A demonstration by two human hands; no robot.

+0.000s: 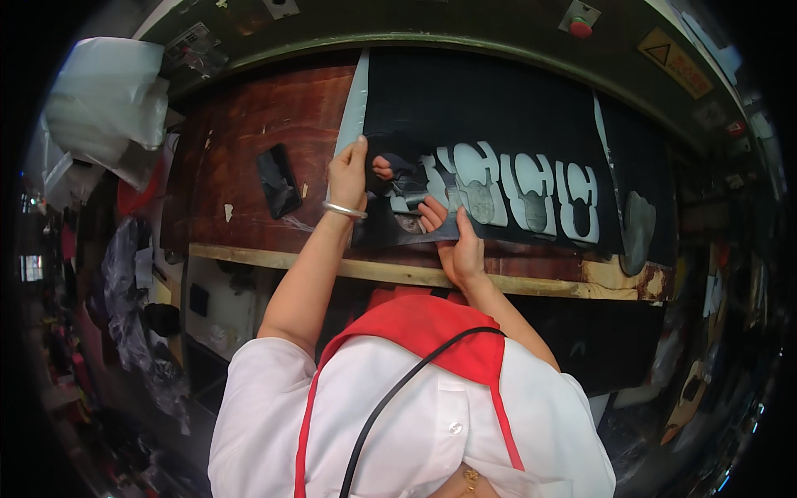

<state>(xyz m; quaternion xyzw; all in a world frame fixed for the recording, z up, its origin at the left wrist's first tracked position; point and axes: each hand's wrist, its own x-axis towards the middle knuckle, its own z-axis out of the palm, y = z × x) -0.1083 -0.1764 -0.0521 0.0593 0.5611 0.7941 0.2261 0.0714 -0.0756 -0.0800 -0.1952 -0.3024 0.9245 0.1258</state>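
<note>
We see a dim periphery around a brighter centre: the white shirt [419,415] is lightest, while the black sheet [481,95] shows little surface detail. We note glare on the plastic bag [108,100], a fisheye-bowed table edge [540,287], and soft, black-vignetted margins.

phone [278,181] on table [232,124], left of sheet [481,100]. plastic bag [108,100] beyond table's left end. push button [580,29] behind, toward right.
</note>
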